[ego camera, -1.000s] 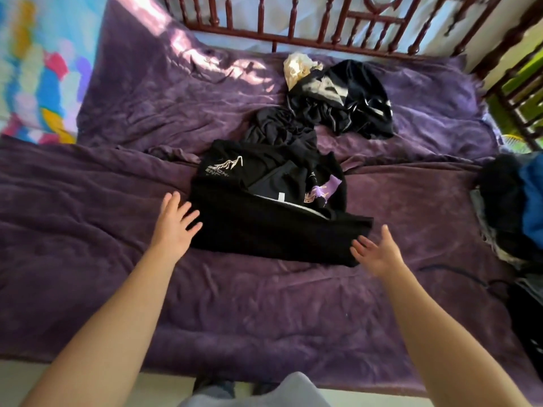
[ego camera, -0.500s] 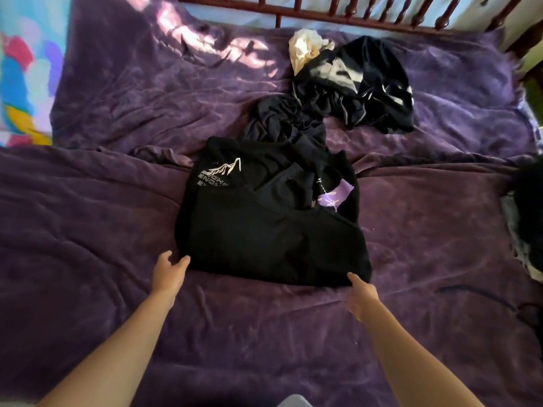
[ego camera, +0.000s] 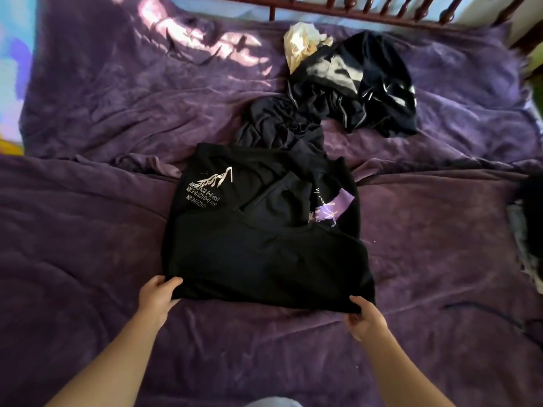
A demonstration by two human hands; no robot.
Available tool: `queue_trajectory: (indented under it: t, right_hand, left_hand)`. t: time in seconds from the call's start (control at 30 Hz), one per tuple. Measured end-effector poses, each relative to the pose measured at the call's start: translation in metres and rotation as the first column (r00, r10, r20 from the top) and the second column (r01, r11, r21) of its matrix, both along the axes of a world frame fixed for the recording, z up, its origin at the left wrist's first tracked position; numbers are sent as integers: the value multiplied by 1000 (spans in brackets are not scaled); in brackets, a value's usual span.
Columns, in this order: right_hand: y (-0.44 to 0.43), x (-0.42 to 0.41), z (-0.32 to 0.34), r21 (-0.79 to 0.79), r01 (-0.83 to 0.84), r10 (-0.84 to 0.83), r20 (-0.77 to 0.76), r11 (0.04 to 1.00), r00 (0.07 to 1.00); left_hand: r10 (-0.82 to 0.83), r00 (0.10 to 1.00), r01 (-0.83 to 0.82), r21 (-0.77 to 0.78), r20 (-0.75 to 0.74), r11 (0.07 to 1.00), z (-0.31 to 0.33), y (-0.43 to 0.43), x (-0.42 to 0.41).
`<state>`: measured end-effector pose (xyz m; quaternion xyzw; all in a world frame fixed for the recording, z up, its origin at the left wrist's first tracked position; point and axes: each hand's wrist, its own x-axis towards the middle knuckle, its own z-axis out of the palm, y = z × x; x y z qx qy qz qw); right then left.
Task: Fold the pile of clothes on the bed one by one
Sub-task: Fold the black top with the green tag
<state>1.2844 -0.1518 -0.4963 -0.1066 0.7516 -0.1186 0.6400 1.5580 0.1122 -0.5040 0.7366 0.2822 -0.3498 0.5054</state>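
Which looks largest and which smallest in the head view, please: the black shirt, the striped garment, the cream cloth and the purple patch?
1. black shirt, though it lies nearest the camera
2. striped garment, farther off
3. cream cloth
4. purple patch

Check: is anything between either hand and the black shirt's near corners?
Nothing visible. The left hand and right hand each pinch a near corner of the black shirt; only purple blanket lies around them.

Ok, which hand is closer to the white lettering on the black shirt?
Left. The left hand grips the shirt's near corner below the lettering; the right hand grips the other near corner, farther off.
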Motion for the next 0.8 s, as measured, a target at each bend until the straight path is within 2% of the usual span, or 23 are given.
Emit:
queue_trajectory:
  t: [0.13,0.3,0.37,0.5,0.67,0.8]
  right_hand:
    - [8,-18,23,-80,22,-28,-75,997,997]
    - [50,-76,40,-31,-31,27,-131,999,991]
    - [78,-106,41,31,-50,54,-128,998,990]
    - [109,-130,49,40,-92,97,-155,995,983]
    - [95,-100,65,-32,-145,138,-177,989,975]
    - [64,-46,86,-116,-206,184,-175,972,967]
  left_hand:
    - [149,986,-151,-32,-72,988,22,23,-17]
    - [249,904,-239,74,-347,968,37,94,-72]
    - [245,898,-211,131,-366,969,41,126,-102]
    - [243,879,-254,29,-410,967,43,169,-143]
    - [323,840,-344,33,-435,938,55,162,-141]
    - [349,851,-399,-53,-393,915,69,137,-100]
